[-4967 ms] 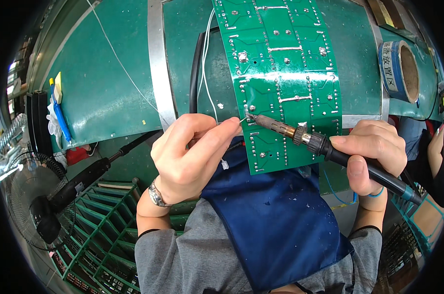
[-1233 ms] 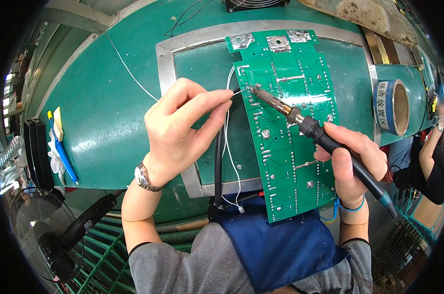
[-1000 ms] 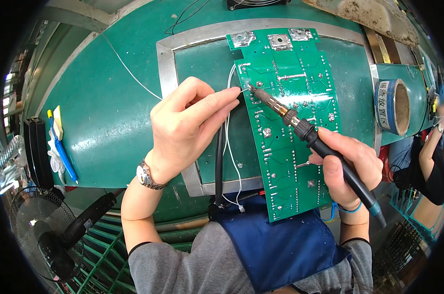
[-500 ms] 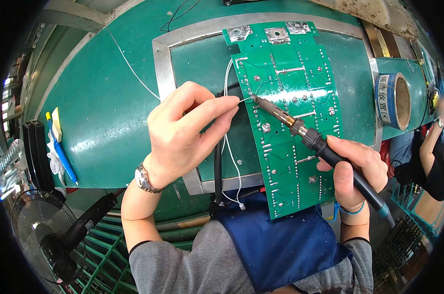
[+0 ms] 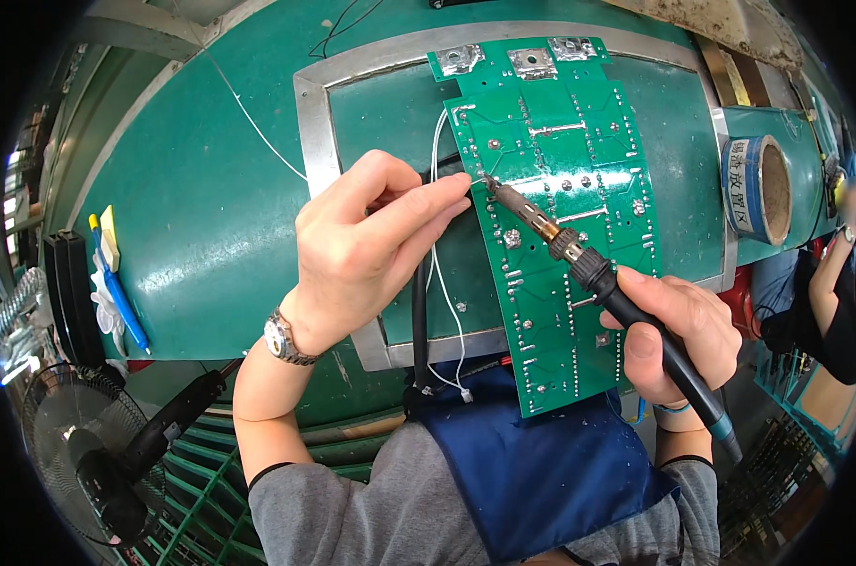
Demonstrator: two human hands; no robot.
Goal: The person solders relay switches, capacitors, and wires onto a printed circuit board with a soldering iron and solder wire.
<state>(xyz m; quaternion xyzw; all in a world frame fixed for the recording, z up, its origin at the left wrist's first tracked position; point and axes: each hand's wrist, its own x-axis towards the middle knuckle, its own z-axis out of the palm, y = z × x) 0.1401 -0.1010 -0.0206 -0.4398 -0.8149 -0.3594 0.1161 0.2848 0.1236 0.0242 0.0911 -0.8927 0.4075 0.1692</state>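
A long green circuit board (image 5: 546, 307), with rows of solder joints and three silvery pads at its far end, stretches from the bench toward my lap. My right hand (image 5: 678, 335) grips the black handle of a soldering iron (image 5: 593, 274), whose tip touches or nearly touches joints near the board's left edge. Close beside that tip, my left hand (image 5: 357, 236) pinches a thin solder wire (image 5: 259, 130) between thumb and fingertips. The wire trails from the upper left behind this hand; only a short end shows past my fingers.
A metal frame (image 5: 316, 141) surrounds the board's work area. White cables (image 5: 460, 344) hang left of the board. A blue-and-white tape roll (image 5: 756, 193) stands at right. On the left are a blue pen (image 5: 121, 297) and a fan (image 5: 93, 453). Another person's arm (image 5: 829, 269) shows far right.
My left fingertips have moved slightly right and away from me, closer to the iron's tip. The iron's handle and my right hand have shifted a little left.
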